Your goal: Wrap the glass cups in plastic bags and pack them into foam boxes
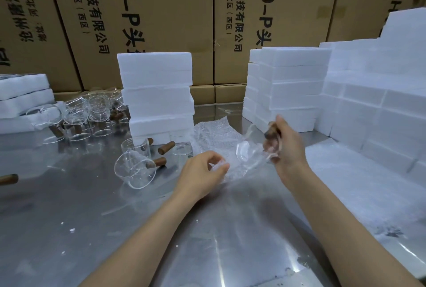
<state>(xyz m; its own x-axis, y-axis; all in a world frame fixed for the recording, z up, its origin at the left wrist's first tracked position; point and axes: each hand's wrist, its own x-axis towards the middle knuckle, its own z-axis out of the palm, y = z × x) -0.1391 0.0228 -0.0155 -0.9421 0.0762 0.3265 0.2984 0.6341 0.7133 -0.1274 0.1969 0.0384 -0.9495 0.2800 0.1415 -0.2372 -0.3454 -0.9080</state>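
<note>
Two hands over metal table [92, 229]: right hand [284, 146] grips glass cup [250, 154] by wooden handle; left hand [202, 173] pinches bubble bag [221, 166] edge just beside cup.

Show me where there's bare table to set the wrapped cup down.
Bare steel lies in front of the left hand, between the two forearms and out to the near left. Crowded: loose cups left of that hand, the cup cluster far left, bubble wrap ahead, foam boxes along the right.

Behind your table, the cardboard boxes [147, 21] had sideways black print: "4.0-P" plus Chinese, "科技有限公司" and "经济开发区(西区)".
</note>
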